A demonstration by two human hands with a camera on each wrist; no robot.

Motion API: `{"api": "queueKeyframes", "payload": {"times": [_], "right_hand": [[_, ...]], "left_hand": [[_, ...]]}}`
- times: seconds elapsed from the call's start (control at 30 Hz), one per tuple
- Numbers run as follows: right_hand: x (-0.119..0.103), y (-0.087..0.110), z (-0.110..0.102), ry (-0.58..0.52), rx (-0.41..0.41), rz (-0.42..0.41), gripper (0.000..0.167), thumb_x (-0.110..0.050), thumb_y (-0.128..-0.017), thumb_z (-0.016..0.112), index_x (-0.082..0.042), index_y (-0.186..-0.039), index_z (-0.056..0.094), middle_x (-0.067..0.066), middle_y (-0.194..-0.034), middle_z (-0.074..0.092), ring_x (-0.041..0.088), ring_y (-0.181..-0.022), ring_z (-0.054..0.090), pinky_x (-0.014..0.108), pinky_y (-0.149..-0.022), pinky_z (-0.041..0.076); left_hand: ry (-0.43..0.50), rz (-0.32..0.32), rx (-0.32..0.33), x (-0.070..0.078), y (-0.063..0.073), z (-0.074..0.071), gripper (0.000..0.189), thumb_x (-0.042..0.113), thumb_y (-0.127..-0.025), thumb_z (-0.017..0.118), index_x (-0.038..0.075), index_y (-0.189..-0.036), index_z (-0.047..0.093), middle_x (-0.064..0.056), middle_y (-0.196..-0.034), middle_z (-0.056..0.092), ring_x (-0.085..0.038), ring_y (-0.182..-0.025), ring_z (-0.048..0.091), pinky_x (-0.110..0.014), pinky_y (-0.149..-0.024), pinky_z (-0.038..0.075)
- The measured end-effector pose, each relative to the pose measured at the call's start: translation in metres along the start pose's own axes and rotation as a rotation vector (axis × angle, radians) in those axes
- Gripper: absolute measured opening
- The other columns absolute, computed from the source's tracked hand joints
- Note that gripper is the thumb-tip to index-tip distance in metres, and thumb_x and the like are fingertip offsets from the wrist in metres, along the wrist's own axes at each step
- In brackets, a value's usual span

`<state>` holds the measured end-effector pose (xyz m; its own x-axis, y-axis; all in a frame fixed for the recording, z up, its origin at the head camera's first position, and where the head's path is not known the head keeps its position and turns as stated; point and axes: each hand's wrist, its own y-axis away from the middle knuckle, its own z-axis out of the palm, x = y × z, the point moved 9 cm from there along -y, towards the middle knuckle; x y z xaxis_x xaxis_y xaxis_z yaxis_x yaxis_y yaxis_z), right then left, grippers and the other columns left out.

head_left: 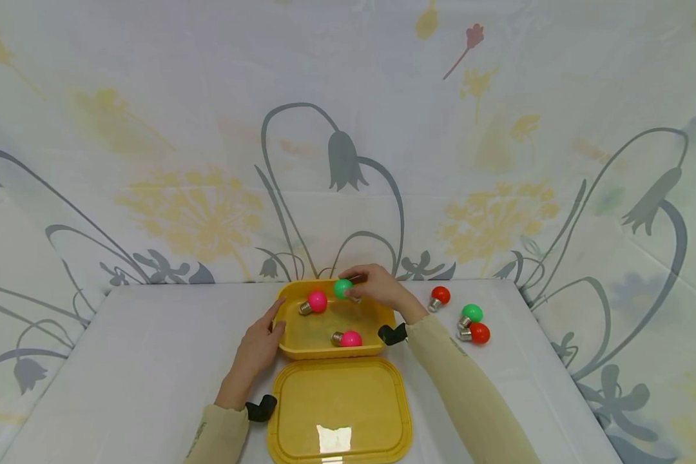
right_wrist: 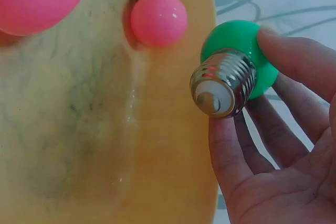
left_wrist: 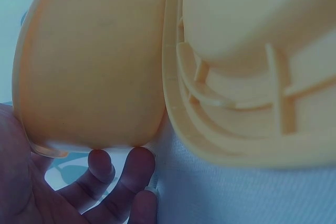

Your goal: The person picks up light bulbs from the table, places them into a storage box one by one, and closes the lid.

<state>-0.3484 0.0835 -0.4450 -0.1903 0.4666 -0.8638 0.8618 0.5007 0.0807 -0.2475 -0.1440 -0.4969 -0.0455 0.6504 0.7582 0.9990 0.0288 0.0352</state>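
My right hand (head_left: 381,287) pinches a green light bulb (head_left: 342,288) by its round globe, over the far right part of a yellow plastic container (head_left: 332,354). In the right wrist view the held bulb's metal screw base (right_wrist: 223,85) points towards the camera. Two pink bulbs lie in the container, one at upper left (head_left: 317,301) and one near the front wall (head_left: 351,339). At the container's left end my left hand (head_left: 258,345) holds the rim, and several fingers (left_wrist: 137,167) curl against the outer wall in the left wrist view.
A yellow lid (head_left: 339,412) lies flat just in front of the container. On the white table to the right are a red bulb (head_left: 441,295), a green bulb (head_left: 472,313) and another red bulb (head_left: 480,333). A flower-printed cloth (head_left: 220,129) hangs behind.
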Motion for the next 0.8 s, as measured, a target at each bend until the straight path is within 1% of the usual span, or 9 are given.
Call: {"api": "queueKeyframes", "payload": {"times": [0.2,0.33,0.43,0.57,0.7,0.8], "right_hand": [[0.01,-0.007,0.003,-0.06,-0.022,0.004,0.035,-0.011,-0.09,0.072,-0.008,-0.124,0.069,0.006,-0.121,0.067,0.024,-0.108,0.06,0.037,-0.097,0.049],[0.021,-0.007,0.004,-0.095,-0.031,0.021,0.037,-0.016,-0.091,0.072,-0.008,-0.127,0.068,0.006,-0.122,0.066,0.024,-0.108,0.058,0.038,-0.099,0.047],[0.028,-0.006,0.003,-0.137,-0.032,0.026,0.038,-0.017,-0.092,0.071,-0.006,-0.128,0.067,0.008,-0.123,0.065,0.025,-0.106,0.057,0.039,-0.097,0.048],[0.031,-0.005,0.003,-0.184,-0.04,0.041,0.039,-0.016,-0.092,0.07,-0.005,-0.129,0.066,0.009,-0.123,0.064,0.026,-0.105,0.058,0.038,-0.097,0.05],[0.033,-0.005,0.004,-0.197,-0.057,0.043,0.038,-0.015,-0.093,0.07,-0.006,-0.129,0.066,0.009,-0.123,0.065,0.026,-0.106,0.058,0.036,-0.096,0.05],[0.033,-0.005,0.005,-0.203,-0.069,0.038,0.038,-0.015,-0.093,0.07,-0.005,-0.129,0.066,0.009,-0.122,0.065,0.025,-0.103,0.059,0.036,-0.094,0.051]], "left_hand": [[0.001,0.007,0.008,0.001,0.0,-0.001,0.053,0.025,-0.103,0.047,0.02,-0.155,0.038,-0.027,-0.141,0.051,-0.044,-0.125,0.052,-0.06,-0.103,0.04],[0.011,0.014,0.009,0.002,0.0,-0.003,0.053,0.024,-0.103,0.047,0.02,-0.155,0.039,-0.027,-0.141,0.051,-0.043,-0.122,0.053,-0.059,-0.101,0.04],[0.015,0.018,0.008,0.003,0.0,-0.002,0.052,0.025,-0.104,0.047,0.02,-0.155,0.039,-0.026,-0.14,0.052,-0.041,-0.12,0.055,-0.059,-0.101,0.041],[0.011,0.02,0.007,0.002,0.0,-0.002,0.052,0.025,-0.104,0.047,0.02,-0.155,0.039,-0.026,-0.139,0.053,-0.039,-0.115,0.056,-0.058,-0.099,0.042],[0.01,0.018,0.008,0.001,0.0,-0.001,0.053,0.025,-0.104,0.048,0.021,-0.155,0.039,-0.026,-0.14,0.052,-0.04,-0.119,0.055,-0.058,-0.101,0.041],[0.009,0.019,0.009,0.0,0.0,-0.001,0.052,0.025,-0.104,0.048,0.021,-0.155,0.039,-0.026,-0.139,0.053,-0.04,-0.118,0.056,-0.058,-0.099,0.042]]}}
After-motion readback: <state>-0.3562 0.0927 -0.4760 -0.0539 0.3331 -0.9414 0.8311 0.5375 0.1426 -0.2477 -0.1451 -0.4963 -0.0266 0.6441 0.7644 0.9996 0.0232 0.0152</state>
